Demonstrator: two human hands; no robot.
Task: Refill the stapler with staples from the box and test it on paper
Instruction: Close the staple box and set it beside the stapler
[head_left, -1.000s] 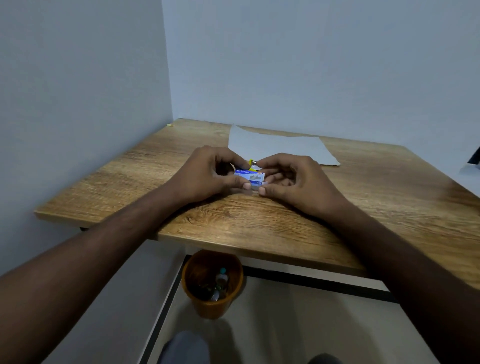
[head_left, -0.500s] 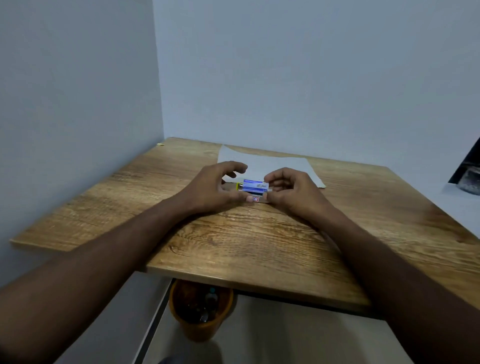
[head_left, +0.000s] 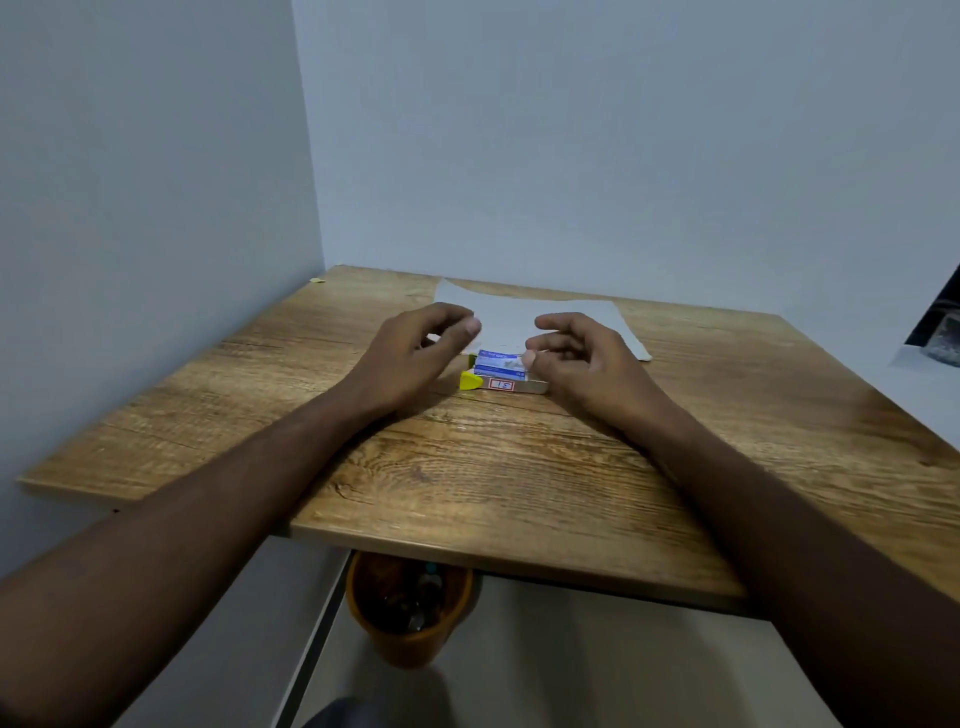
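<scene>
A small blue and white staple box (head_left: 497, 364) rests on top of a little stapler (head_left: 511, 386) with a yellow end, on the wooden table (head_left: 467, 467). Behind them lies a white sheet of paper (head_left: 524, 317). My left hand (head_left: 415, 353) hovers just left of the box with its fingers spread and holds nothing. On the box's right side is my right hand (head_left: 587, 364), fingers loosely curled, thumb tip at the box's right end, not gripping it.
Walls close in the table at the back and left. An orange bin (head_left: 410, 618) with rubbish stands on the floor under the table's front edge. At the far right a dark object (head_left: 940, 332) sits on a white surface.
Both hands have let go of the staple box and drawn apart, leaving it on the stapler. The camera has tilted up, so the table sits lower in view.
</scene>
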